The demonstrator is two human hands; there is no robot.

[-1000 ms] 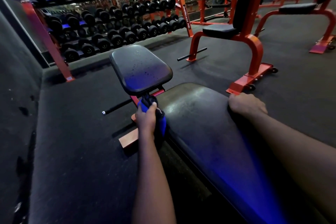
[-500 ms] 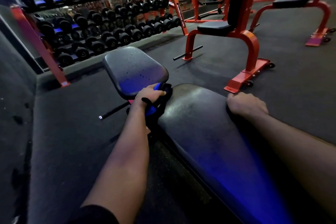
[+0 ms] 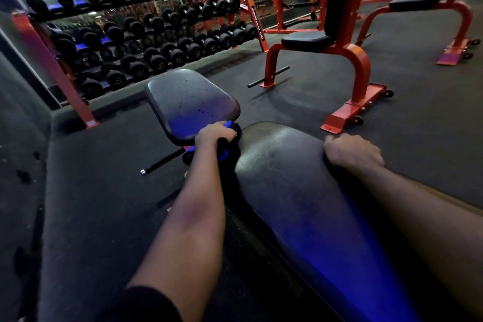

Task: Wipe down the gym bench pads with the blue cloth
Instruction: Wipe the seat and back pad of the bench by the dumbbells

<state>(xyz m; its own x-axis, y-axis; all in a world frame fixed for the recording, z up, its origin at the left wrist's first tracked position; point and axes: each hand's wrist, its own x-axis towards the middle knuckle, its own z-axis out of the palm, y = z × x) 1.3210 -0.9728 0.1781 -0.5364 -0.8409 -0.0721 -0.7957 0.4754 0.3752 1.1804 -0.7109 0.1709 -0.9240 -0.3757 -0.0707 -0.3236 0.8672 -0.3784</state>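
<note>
While both arms reach forward over the bench:
Left hand (image 3: pixel 214 134): clenched around the bunched blue cloth (image 3: pixel 226 155), at the gap between the two pads.
Right hand (image 3: pixel 351 152): curled over the right edge of the long black vinyl back pad (image 3: pixel 292 191), gripping it.
Small black seat pad (image 3: pixel 190 104): just beyond the cloth, speckled with droplets.
Orange dumbbell rack (image 3: pixel 146 34): well behind the bench.

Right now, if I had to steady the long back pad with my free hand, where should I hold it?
Probably the pad's right edge near its far end, reached from the right side, where the right hand already curls over it. The long back pad rounds off there, giving fingers a lip, and it leaves the top open for the left hand with the blue cloth.
</note>
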